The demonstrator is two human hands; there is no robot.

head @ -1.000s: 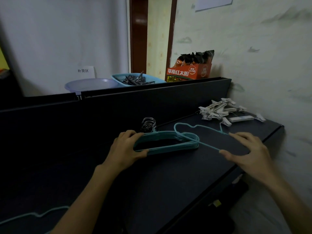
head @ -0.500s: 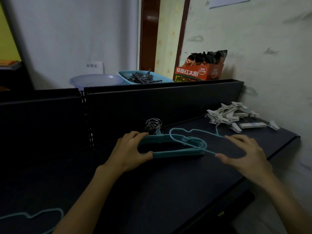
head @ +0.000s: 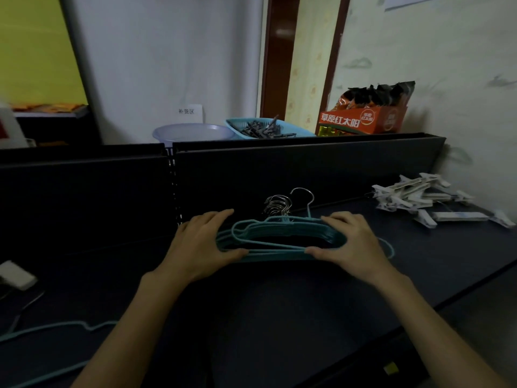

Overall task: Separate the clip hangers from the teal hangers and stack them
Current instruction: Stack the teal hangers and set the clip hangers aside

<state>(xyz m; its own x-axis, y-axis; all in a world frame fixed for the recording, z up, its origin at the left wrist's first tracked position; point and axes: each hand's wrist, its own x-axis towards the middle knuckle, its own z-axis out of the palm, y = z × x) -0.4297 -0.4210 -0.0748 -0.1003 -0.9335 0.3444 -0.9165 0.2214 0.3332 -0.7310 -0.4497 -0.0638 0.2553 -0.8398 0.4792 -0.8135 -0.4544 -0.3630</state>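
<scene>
The left hand (head: pixel 198 245) and right hand (head: pixel 349 242) grip the stack of teal hangers (head: pixel 279 242) at both ends, thumbs in front, fingers curled behind.

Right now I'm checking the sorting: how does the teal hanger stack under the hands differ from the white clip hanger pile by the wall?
The teal hanger stack is thin wire loops lying nested and aligned; the white clip hanger pile is chunky bars with clips, lying loosely crisscrossed. The left hand and right hand hold the teal stack at its ends; nothing touches the white pile. Both rest on the dark shelf.
</scene>
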